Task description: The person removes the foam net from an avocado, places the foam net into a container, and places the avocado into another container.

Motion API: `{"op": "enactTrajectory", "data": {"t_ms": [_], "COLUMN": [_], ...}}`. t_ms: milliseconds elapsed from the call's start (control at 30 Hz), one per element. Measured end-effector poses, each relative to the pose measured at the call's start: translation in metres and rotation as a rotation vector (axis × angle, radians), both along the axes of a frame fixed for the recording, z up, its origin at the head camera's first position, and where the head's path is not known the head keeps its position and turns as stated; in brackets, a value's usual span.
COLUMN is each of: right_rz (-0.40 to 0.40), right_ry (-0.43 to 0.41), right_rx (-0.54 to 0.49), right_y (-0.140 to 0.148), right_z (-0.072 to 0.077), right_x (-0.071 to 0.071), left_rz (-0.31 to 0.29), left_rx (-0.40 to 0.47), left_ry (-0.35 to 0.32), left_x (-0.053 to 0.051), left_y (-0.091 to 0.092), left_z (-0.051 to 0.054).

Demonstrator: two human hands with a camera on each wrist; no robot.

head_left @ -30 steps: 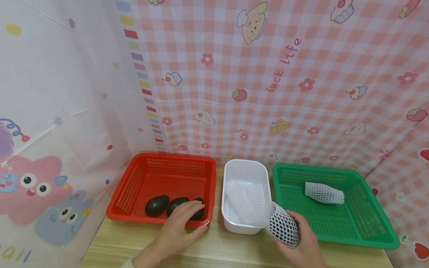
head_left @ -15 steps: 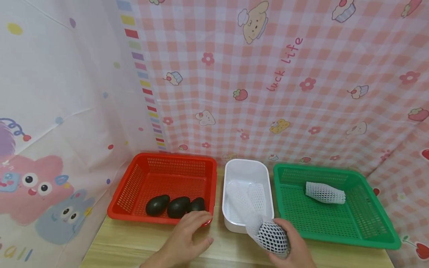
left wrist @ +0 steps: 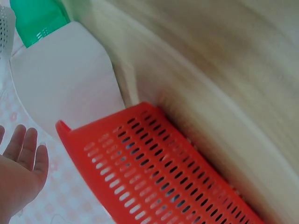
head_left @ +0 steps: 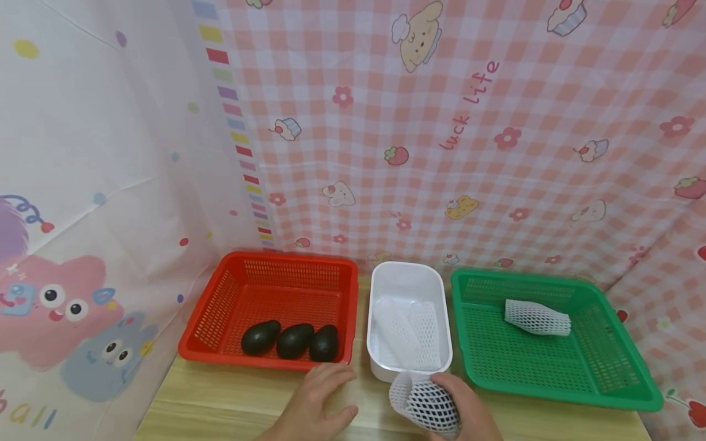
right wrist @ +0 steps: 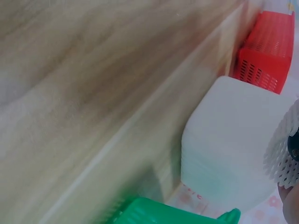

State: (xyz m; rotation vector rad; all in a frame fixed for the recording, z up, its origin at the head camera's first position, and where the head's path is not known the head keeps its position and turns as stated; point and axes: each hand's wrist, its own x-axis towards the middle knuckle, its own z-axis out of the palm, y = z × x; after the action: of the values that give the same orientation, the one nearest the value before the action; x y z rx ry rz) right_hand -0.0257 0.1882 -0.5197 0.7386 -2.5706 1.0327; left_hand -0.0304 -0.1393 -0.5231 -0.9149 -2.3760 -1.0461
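Note:
In the head view my right hand (head_left: 469, 409) grips an avocado in a white foam net sleeve (head_left: 431, 404), in front of the white bin. The sleeve's loose end points left, and dark skin shows through its mesh. My left hand (head_left: 318, 401) is held with relaxed fingers just before the red basket (head_left: 204, 352), holding nothing. Three dark avocados (head_left: 295, 341) lie along that basket's near side. The right wrist view catches the sleeve (right wrist: 282, 154) at its edge, with dark fruit inside the opening. Straight fingers of the left hand (left wrist: 21, 172) show in the left wrist view.
Between the two baskets stands the white bin (head_left: 405, 275), with several flat foam sleeves (head_left: 399, 334) inside. A green basket (head_left: 529, 373) at right holds one sleeved item (head_left: 537, 317). All stand on a wooden table (head_left: 220, 398) before a checked cloth.
The right hand has carried the sleeved avocado left and toward the body, drawing its loose end out of the bin. The left hand has drawn back from over the avocados to before the basket.

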Motion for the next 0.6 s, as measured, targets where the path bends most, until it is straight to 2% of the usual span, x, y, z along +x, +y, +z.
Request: {"op": "enactTrajectory", "data": {"t_ms": [267, 433, 500, 600], "right_rz": [0.101, 0.115, 0.114, 0.111], "right_ry": [0.122, 0.116, 0.088, 0.045], "right_rx": [0.086, 0.152, 0.179, 0.208], "right_y": [-0.005, -0.007, -0.009, -0.012], "right_z": [-0.020, -0.031, -0.034, -0.037], "right_x": [-0.007, -0.007, -0.007, -0.007], "left_rz": [-0.060, -0.092, -0.096, -0.096], "left_rx": [0.020, 0.027, 0.030, 0.039], "left_ry": [0.012, 0.025, -0.007, -0.102], "left_x": [0.002, 0.001, 0.001, 0.002], "left_y": [0.009, 0.014, 0.016, 0.017], "left_z": [-0.019, -0.025, -0.027, -0.030]}}
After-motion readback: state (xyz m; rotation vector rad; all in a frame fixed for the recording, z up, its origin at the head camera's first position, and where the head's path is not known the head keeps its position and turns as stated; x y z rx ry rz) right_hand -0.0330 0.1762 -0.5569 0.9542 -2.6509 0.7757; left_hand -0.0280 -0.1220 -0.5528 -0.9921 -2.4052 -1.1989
